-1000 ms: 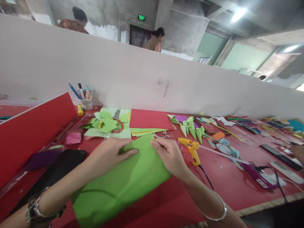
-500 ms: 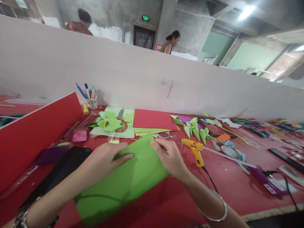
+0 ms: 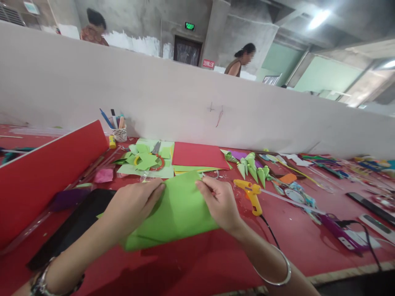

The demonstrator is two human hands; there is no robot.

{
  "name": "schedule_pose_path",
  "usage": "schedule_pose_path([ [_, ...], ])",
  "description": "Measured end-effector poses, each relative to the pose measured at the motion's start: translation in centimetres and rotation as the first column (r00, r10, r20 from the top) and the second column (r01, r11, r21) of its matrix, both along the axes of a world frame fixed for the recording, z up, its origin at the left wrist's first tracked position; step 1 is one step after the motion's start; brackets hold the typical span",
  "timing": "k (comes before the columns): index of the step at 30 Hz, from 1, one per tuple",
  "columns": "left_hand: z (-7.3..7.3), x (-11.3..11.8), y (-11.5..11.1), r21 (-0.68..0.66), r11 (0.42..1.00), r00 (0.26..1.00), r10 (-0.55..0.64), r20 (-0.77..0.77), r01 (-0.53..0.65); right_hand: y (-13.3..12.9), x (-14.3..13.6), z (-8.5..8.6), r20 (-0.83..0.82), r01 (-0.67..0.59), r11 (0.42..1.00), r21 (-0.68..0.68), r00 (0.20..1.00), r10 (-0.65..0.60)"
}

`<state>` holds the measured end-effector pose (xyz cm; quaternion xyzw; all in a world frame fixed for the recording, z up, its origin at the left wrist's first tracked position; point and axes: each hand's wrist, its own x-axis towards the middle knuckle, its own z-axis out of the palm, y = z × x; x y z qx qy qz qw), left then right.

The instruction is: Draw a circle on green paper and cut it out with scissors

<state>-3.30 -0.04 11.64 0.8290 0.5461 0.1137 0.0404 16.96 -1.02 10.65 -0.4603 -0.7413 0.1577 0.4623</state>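
Note:
Between my hands is a sheet of green paper (image 3: 182, 209), lifted above the red table. My right hand (image 3: 220, 201) pinches its upper right edge between thumb and fingers. My left hand (image 3: 135, 205) grips the paper's left side, thumb and fingers pressed together; part of the sheet is hidden behind this hand. Beyond the paper lie a red sheet (image 3: 197, 155) on top of green and yellow sheets, and a pair of scissors (image 3: 157, 160) among green paper cutouts (image 3: 146, 160). To the right of my right hand rests a yellow glue gun (image 3: 250, 193).
A pen cup (image 3: 119, 133) stands by the white partition (image 3: 173, 102). Green paper cones (image 3: 251, 166) lie at the back. A red board (image 3: 55, 176) leans at left beside a black object (image 3: 74, 226). A purple power strip (image 3: 345, 234) with cords is at right. Two people are behind the partition.
My left hand has closed on the green paper, and the sheet's lower left part has come up and in, so less of it shows. My right hand keeps its pinch.

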Motion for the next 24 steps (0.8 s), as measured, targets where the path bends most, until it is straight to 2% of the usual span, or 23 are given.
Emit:
schedule_pose_path([
  [2, -0.5, 0.2, 0.0, 0.03, 0.999, 0.998, 0.047, -0.044, -0.045, -0.1, 0.1, 0.0, 0.006, 0.028, 0.999, 0.038, 1.0, -0.028],
  [8, -0.9, 0.5, -0.3, 0.051, 0.999, 0.992, -0.002, -0.128, 0.009, -0.3, 0.9, -0.6, -0.021, 0.109, 0.994, 0.032, 0.994, -0.108],
  [10, -0.7, 0.5, -0.2, 0.066, 0.998, 0.982, 0.022, -0.185, -0.01, -0.2, 1.4, -0.7, 0.027, 0.124, 0.992, 0.014, 0.992, -0.124],
  [12, -0.6, 0.5, -0.1, 0.078, 0.997, 0.972, 0.037, -0.231, -0.019, 0.0, 1.9, -0.8, 0.142, 0.143, 0.99, 0.02, 0.979, -0.144],
  [15, -0.4, 1.0, 0.3, 0.067, 0.997, 0.965, -0.018, -0.26, 0.036, 0.1, 2.1, -0.6, 0.38, 0.222, 0.952, 0.211, 0.879, -0.289],
  [17, -0.4, 1.5, 0.4, 0.056, 0.99, 0.962, -0.108, -0.251, 0.126, -0.1, 1.6, -0.5, 0.517, 0.18, 0.909, 0.376, 0.773, -0.367],
  [19, -0.5, 2.1, 0.5, 0.055, 0.973, 0.953, -0.207, -0.22, 0.224, -0.4, 0.9, -0.6, 0.645, 0.038, 0.913, 0.406, 0.696, -0.316],
  [21, -0.7, 2.6, 0.6, 0.056, 0.958, 0.943, -0.265, -0.2, 0.281, -0.5, 0.3, -0.7, 0.729, -0.086, 0.945, 0.316, 0.66, -0.183],
  [24, -1.2, 2.9, 0.9, 0.064, 0.941, 0.922, -0.311, -0.229, 0.333, -0.5, 0.1, -1.1, 0.756, -0.136, 0.976, 0.171, 0.654, -0.042],
])
